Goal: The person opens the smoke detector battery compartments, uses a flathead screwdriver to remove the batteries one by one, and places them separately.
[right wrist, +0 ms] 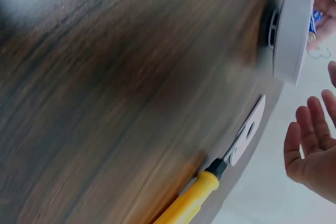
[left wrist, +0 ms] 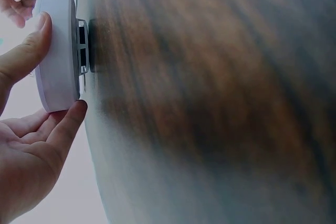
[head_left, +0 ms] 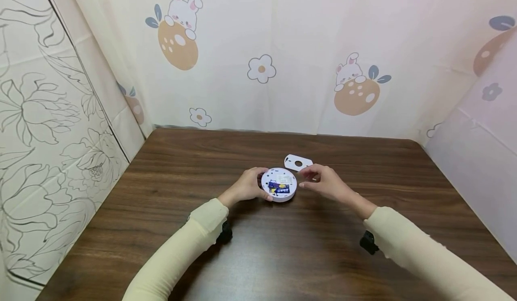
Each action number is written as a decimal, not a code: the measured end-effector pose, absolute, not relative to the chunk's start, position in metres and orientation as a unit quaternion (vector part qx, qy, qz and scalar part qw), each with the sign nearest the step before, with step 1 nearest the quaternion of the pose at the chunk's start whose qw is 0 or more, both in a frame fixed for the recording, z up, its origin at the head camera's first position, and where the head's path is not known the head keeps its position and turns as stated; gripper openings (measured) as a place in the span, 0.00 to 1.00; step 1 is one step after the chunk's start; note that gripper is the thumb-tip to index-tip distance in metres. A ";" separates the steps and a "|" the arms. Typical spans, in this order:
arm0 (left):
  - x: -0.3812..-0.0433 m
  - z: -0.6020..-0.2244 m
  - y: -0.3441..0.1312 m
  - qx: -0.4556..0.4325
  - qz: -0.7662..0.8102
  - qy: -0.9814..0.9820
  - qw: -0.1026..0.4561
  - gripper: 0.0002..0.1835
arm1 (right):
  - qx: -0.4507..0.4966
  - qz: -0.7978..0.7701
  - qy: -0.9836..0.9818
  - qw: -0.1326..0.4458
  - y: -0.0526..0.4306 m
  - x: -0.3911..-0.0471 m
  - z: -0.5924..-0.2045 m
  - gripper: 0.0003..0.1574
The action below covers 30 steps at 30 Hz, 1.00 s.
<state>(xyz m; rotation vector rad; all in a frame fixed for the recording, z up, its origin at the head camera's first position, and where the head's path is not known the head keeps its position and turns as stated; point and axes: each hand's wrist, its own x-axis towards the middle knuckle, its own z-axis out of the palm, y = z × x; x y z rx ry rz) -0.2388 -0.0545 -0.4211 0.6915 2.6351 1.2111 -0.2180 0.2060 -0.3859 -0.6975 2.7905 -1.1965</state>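
Observation:
A round white smoke detector lies vented side down on the table, its flat back facing up. My left hand grips it by the rim, with the thumb on one side and fingers below in the left wrist view. A blue battery shows on the back, with yellow-and-blue markings around it in the head view. My right hand is just right of the detector, fingers loosely bent and holding nothing; the right wrist view shows its fingers apart from the detector.
Behind the detector lies a flat white mounting plate with a round hole. A yellow-handled screwdriver lies on the brown wooden table with its shaft near the plate. Patterned curtains hang behind the table and at its sides.

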 end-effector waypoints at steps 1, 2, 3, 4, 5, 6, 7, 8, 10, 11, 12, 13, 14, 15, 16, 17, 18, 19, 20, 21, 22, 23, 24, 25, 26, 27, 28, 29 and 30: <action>-0.239 -0.421 -0.055 0.232 0.404 0.881 0.079 0.48 | -0.233 -0.385 0.893 0.008 0.203 -0.218 -0.386 0.17; -0.240 -0.420 -0.055 0.233 0.404 0.881 0.078 0.48 | -0.241 -0.384 0.891 0.003 0.200 -0.218 -0.387 0.17; -0.240 -0.420 -0.055 0.233 0.403 0.882 0.078 0.48 | -0.248 -0.384 0.889 0.001 0.197 -0.218 -0.387 0.16; -0.240 -0.420 -0.055 0.233 0.401 0.882 0.078 0.47 | -0.254 -0.382 0.889 0.000 0.194 -0.217 -0.388 0.16; -0.241 -0.419 -0.055 0.234 0.399 0.883 0.079 0.48 | -0.261 -0.380 0.888 -0.002 0.191 -0.217 -0.388 0.15; -0.241 -0.419 -0.056 0.235 0.399 0.883 0.079 0.48 | -0.267 -0.377 0.887 -0.001 0.188 -0.217 -0.388 0.15; -0.240 -0.418 -0.056 0.235 0.399 0.883 0.078 0.47 | -0.273 -0.374 0.886 0.000 0.185 -0.217 -0.388 0.15; -0.240 -0.418 -0.056 0.235 0.399 0.883 0.077 0.47 | -0.279 -0.370 0.886 0.003 0.183 -0.217 -0.389 0.14; -0.240 -0.417 -0.056 0.235 0.401 0.883 0.074 0.47 | -0.291 -0.362 0.886 0.006 0.179 -0.217 -0.389 0.14; -0.239 -0.417 -0.056 0.234 0.402 0.882 0.074 0.47 | -0.297 -0.358 0.885 0.005 0.177 -0.216 -0.390 0.13; -0.238 -0.417 -0.055 0.234 0.402 0.882 0.074 0.47 | -0.302 -0.354 0.885 0.005 0.176 -0.216 -0.391 0.13; -0.238 -0.418 -0.055 0.233 0.403 0.882 0.075 0.47 | -0.306 -0.346 0.887 0.004 0.175 -0.216 -0.392 0.13; -0.237 -0.418 -0.054 0.233 0.403 0.881 0.078 0.47 | -0.312 -0.335 0.889 0.002 0.174 -0.216 -0.393 0.13; -0.237 -0.418 -0.054 0.233 0.404 0.881 0.080 0.47 | -0.315 -0.325 0.892 0.000 0.173 -0.216 -0.394 0.13; -0.236 -0.419 -0.053 0.232 0.404 0.881 0.083 0.47 | -0.317 -0.315 0.895 -0.002 0.173 -0.215 -0.395 0.13; -0.235 -0.420 -0.053 0.231 0.403 0.881 0.086 0.47 | -0.318 -0.304 0.898 -0.005 0.173 -0.215 -0.396 0.13; -0.235 -0.421 -0.052 0.231 0.401 0.882 0.086 0.47 | -0.319 -0.293 0.901 -0.007 0.173 -0.214 -0.397 0.13; -0.235 -0.421 -0.052 0.231 0.401 0.883 0.086 0.47 | -0.320 -0.283 0.904 -0.012 0.173 -0.214 -0.397 0.13; -0.235 -0.421 -0.052 0.231 0.400 0.883 0.082 0.46 | -0.323 -0.275 0.906 -0.017 0.172 -0.214 -0.398 0.12; -0.235 -0.422 -0.052 0.232 0.399 0.884 0.078 0.46 | -0.324 -0.268 0.907 -0.021 0.172 -0.214 -0.398 0.12; -0.235 -0.422 -0.052 0.232 0.398 0.884 0.076 0.46 | -0.327 -0.261 0.908 -0.028 0.171 -0.214 -0.398 0.11; -0.236 -0.421 -0.052 0.232 0.397 0.885 0.073 0.46 | -0.330 -0.255 0.908 -0.034 0.171 -0.214 -0.397 0.11; -0.236 -0.421 -0.052 0.232 0.396 0.885 0.071 0.46 | -0.334 -0.249 0.908 -0.040 0.171 -0.214 -0.397 0.10; -0.236 -0.420 -0.052 0.232 0.397 0.885 0.070 0.46 | -0.339 -0.242 0.908 -0.046 0.170 -0.214 -0.396 0.09; -0.236 -0.420 -0.052 0.232 0.397 0.885 0.070 0.46 | -0.343 -0.235 0.908 -0.051 0.170 -0.214 -0.396 0.09; -0.237 -0.420 -0.052 0.231 0.395 0.886 0.071 0.46 | -0.346 -0.230 0.908 -0.055 0.170 -0.214 -0.396 0.09; -0.236 -0.419 -0.052 0.229 0.395 0.887 0.073 0.46 | -0.348 -0.228 0.908 -0.057 0.169 -0.213 -0.395 0.08; -0.236 -0.418 -0.052 0.228 0.394 0.887 0.074 0.46 | -0.349 -0.225 0.908 -0.057 0.169 -0.213 -0.395 0.08; -0.236 -0.418 -0.052 0.228 0.393 0.888 0.075 0.46 | -0.351 -0.225 0.907 -0.057 0.169 -0.213 -0.395 0.08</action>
